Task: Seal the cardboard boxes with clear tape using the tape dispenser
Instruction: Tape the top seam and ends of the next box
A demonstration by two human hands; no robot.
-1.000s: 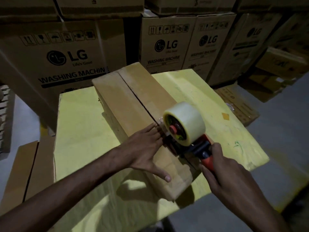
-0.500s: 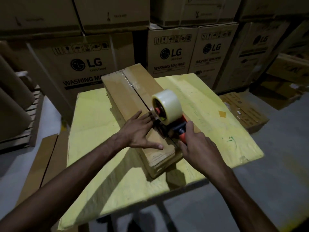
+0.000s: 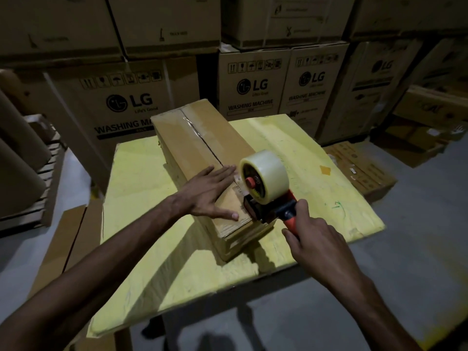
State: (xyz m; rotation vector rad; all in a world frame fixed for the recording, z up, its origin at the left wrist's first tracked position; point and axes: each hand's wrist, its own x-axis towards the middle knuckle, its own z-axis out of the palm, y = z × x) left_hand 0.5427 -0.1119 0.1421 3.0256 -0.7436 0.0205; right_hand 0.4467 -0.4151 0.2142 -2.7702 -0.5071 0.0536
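Yellow tabletop (image 3: 141,188), stacked cartons (image 3: 253,84) behind; left hand (image 3: 207,191) flat on box (image 3: 192,138), right hand (image 3: 314,241) grips tape dispenser (image 3: 263,183).

The box (image 3: 202,148) is plain matt brown cardboard, with a glossy, slightly wrinkly strip of clear tape (image 3: 193,129) on its seam toward the worktop's far edge. The tape roll (image 3: 269,168) looks shiny and milky. The dispenser handle (image 3: 288,219) is smooth red plastic. The worktop (image 3: 141,198) is matt yellow and scuffed.
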